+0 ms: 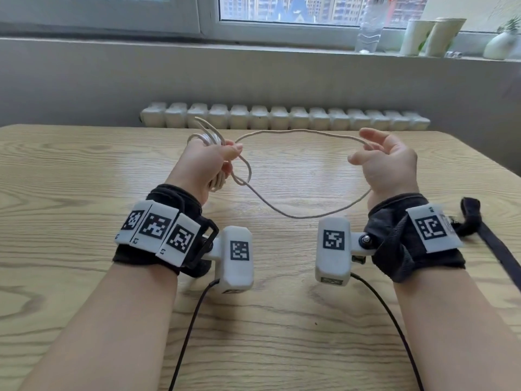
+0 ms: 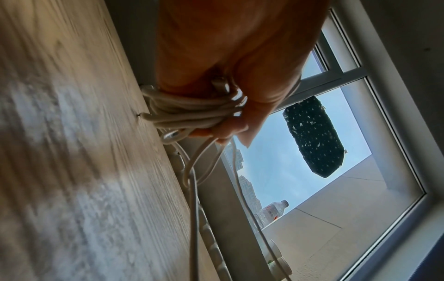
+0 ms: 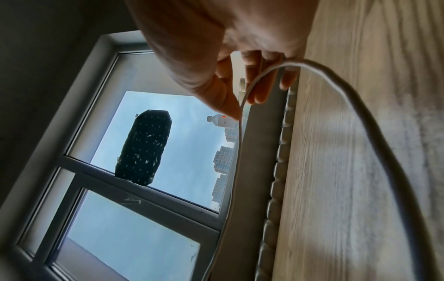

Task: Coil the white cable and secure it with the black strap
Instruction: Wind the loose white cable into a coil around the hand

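Note:
My left hand grips a bundle of white cable coils above the far middle of the wooden table. In the left wrist view the coils sit bunched under the curled fingers, with loose strands hanging down. From the bundle a long loop of white cable runs right to my right hand, then sags back to the left hand. The right hand's fingers are loosely curled and spread, and the cable lies across them. A black strap lies on the table right of my right wrist.
A white radiator runs behind the table's far edge. On the windowsill stand a clear bottle, pale cups and a small vase. Thin black wires trail from both wrist cameras toward me.

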Motion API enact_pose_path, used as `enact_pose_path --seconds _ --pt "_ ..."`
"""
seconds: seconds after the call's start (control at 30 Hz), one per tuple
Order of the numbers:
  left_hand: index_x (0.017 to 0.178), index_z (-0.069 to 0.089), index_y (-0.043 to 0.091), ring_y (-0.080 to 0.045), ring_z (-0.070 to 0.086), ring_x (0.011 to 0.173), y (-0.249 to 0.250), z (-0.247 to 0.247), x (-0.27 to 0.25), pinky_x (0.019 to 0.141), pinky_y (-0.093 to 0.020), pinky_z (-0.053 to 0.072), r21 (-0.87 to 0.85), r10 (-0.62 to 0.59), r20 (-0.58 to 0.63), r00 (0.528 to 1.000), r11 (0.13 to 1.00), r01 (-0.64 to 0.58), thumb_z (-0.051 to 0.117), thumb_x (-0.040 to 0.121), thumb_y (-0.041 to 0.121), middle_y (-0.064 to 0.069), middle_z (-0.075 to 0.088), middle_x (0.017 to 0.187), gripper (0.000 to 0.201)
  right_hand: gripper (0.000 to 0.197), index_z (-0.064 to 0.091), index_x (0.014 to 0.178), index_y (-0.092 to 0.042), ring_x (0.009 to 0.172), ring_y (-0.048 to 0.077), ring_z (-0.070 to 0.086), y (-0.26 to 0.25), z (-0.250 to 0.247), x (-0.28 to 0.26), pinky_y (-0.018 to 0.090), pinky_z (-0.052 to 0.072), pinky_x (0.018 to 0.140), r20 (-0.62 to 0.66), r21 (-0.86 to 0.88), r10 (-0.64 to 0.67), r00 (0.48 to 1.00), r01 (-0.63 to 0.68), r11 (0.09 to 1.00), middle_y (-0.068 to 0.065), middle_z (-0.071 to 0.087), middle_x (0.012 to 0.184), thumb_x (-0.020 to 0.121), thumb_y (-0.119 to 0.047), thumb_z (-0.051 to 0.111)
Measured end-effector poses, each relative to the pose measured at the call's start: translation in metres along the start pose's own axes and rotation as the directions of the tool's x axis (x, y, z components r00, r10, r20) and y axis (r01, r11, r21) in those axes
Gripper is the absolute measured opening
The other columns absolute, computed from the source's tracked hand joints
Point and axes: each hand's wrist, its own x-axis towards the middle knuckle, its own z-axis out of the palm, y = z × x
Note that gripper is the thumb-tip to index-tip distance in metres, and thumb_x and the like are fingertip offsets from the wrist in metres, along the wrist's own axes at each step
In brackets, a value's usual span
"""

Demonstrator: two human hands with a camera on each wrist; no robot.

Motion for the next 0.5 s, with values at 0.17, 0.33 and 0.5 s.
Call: enact_pose_path --seconds 0.17,0.33,0.5 --pt "0.087 0.058 0.009 -0.007 0.045 0.057 0.003 0.002 -0.003 0.058 -0.02 0.043 -0.083 -0.026 0.077 0.997 0.996 0.033 0.064 0.087 0.011 -0.003 0.056 0.079 0.006 0.037 0.065 0.101 -0.032 0.084 0.007 0.056 0.002 0.0 0.002 0.02 0.052 0.077 -0.109 -0.285 -0.121 0.987 0.086 0.955 -0.003 0.054 0.109 0.073 -0.009 0.061" --pt "0.085 0.059 0.009 -0.004 0.049 0.049 0.004 0.014 -0.008 0.056 -0.019 0.046 -0.201 -0.055 0.19 0.98 0.975 0.094 0.061 0.089 0.012 -0.002 0.056 0.076 0.006 0.008 0.069 0.093 -0.02 0.062 0.0 0.056 -0.009 0.012 -0.022 0.011 0.042 0.054 0.353 -0.335 -0.073 0.933 0.199 0.921 -0.002 0.071 0.093 0.086 -0.017 0.066" --pt "0.083 0.06 0.01 -0.005 0.052 0.05 0.003 0.018 -0.009 0.059 -0.021 0.047 -0.235 -0.051 0.236 0.97 0.966 0.108 0.059 0.091 0.014 0.0 0.057 0.072 0.008 0.021 0.068 0.1 -0.013 0.039 0.004 0.046 -0.004 0.021 -0.033 0.016 0.037 0.037 0.692 -0.423 0.282 0.665 0.057 0.904 0.004 0.073 0.072 0.083 -0.026 0.069"
